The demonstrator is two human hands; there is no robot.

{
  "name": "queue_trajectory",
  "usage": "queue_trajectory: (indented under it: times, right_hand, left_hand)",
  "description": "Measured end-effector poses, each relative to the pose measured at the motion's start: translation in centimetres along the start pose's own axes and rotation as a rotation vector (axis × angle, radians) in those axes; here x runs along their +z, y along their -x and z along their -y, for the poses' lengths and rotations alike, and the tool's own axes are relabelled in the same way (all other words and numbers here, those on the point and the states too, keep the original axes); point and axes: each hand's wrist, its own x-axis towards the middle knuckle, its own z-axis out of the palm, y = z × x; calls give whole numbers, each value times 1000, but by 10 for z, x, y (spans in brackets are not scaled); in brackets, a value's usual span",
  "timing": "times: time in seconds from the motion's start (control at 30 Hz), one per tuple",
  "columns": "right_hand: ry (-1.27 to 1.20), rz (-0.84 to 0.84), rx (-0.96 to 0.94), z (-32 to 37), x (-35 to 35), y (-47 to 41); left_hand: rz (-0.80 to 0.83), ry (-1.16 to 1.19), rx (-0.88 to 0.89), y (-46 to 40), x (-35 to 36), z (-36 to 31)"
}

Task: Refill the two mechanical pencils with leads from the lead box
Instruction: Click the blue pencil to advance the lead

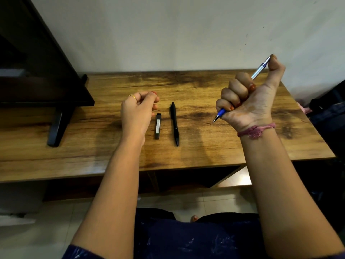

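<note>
A black mechanical pencil [174, 124] lies on the wooden desk [205, 146], tip toward me. Just left of it lies the slim dark lead box [158, 126]. My right hand [248, 98] is raised above the desk in a fist around a silver and blue mechanical pencil [258, 71], tip pointing down-left, thumb resting on its top cap. My left hand [138, 111] hovers above the desk just left of the lead box, fingers curled with thumb and forefinger pinched together; whether something small is between them cannot be made out.
A dark monitor [37, 71] on a black stand [57, 126] fills the desk's left side. A wall runs behind the desk. Dark bags [328, 116] sit off the right edge. My lap and tiled floor lie below the front edge.
</note>
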Motion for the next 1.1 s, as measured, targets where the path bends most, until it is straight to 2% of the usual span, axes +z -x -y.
queue_trajectory:
  times: [0.33,1.1]
  right_hand:
    - [10,-45,1,-1,3,1]
    - [-57,-22,55,-6,-12,-11]
  left_hand:
    - [6,-4,0,-1,-1,2]
    - [4,-11,-6,-1,-1,2]
